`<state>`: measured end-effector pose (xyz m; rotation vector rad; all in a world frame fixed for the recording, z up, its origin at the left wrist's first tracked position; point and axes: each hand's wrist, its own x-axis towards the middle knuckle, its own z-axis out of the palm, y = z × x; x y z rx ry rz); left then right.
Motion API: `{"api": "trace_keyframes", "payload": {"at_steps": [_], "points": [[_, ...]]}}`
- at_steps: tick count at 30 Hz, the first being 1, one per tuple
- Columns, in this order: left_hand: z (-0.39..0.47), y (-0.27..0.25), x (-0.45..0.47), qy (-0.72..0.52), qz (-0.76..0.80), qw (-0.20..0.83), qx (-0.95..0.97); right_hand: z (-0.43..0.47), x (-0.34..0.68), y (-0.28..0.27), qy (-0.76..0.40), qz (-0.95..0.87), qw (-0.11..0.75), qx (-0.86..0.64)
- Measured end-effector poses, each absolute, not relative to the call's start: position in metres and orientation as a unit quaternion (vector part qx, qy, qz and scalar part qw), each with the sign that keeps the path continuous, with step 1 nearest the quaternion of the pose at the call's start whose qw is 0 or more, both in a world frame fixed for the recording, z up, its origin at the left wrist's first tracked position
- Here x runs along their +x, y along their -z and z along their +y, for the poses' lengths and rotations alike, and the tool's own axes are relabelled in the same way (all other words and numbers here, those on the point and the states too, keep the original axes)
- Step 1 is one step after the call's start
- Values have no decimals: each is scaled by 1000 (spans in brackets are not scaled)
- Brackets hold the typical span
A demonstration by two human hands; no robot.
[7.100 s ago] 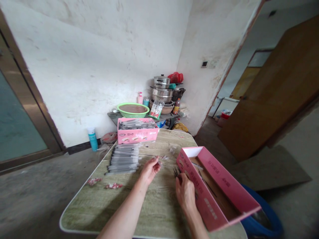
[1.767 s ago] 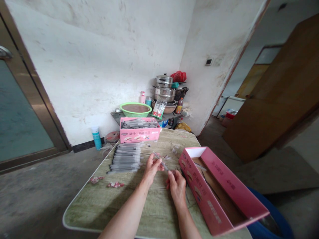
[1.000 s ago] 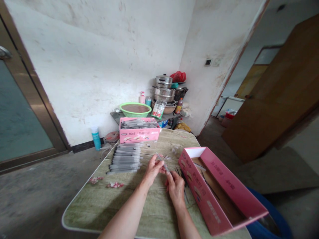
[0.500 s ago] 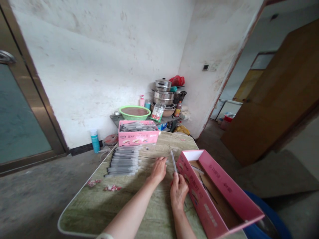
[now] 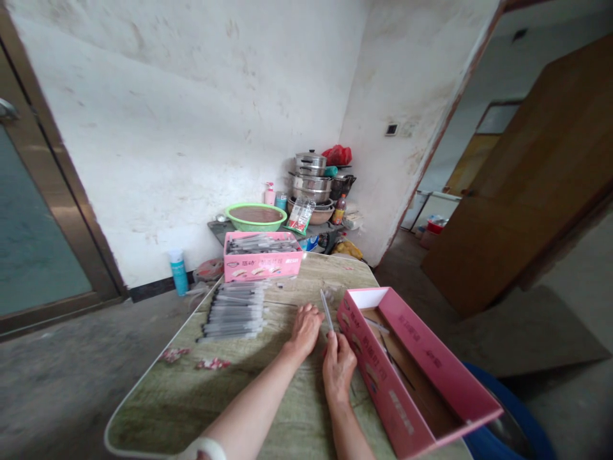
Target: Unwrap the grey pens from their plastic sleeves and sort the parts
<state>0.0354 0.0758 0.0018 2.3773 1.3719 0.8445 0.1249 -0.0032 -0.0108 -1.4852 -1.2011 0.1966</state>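
A table is seen with a long pink box lying open at its 3 o'clock edge, a smaller pink box full of pens at 12 o'clock, and a row of pens laid out at 10 o'clock. At the centre, the left hand is rested on the tabletop with fingers curled loosely and nothing gripped. Just beside it at 3 o'clock, a single clear pen is pinched upright in the closed fingers of the right hand.

Both forearms forward, left hand knuckles-up and curled, right hand pinched closed.
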Motion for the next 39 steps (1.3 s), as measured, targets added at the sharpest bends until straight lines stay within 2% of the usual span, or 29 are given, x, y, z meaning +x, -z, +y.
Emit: {"api": "trace_keyframes", "payload": {"at_steps": [3,8,11,19,39], "points": [[76,1,24,-401,456,176,775,-4,125,10,-85,-516,572,-631],[91,10,-12,-574,435,426,547,-4,124,16,-113,-553,556,-610],[98,16,-31,-642,392,489,442,-6,122,18,-134,-587,532,-595],[101,16,-42,-700,318,537,347,-9,118,10,-135,-633,500,-575],[102,16,-45,-679,353,502,402,-12,115,7,-131,-642,495,-570]]}}
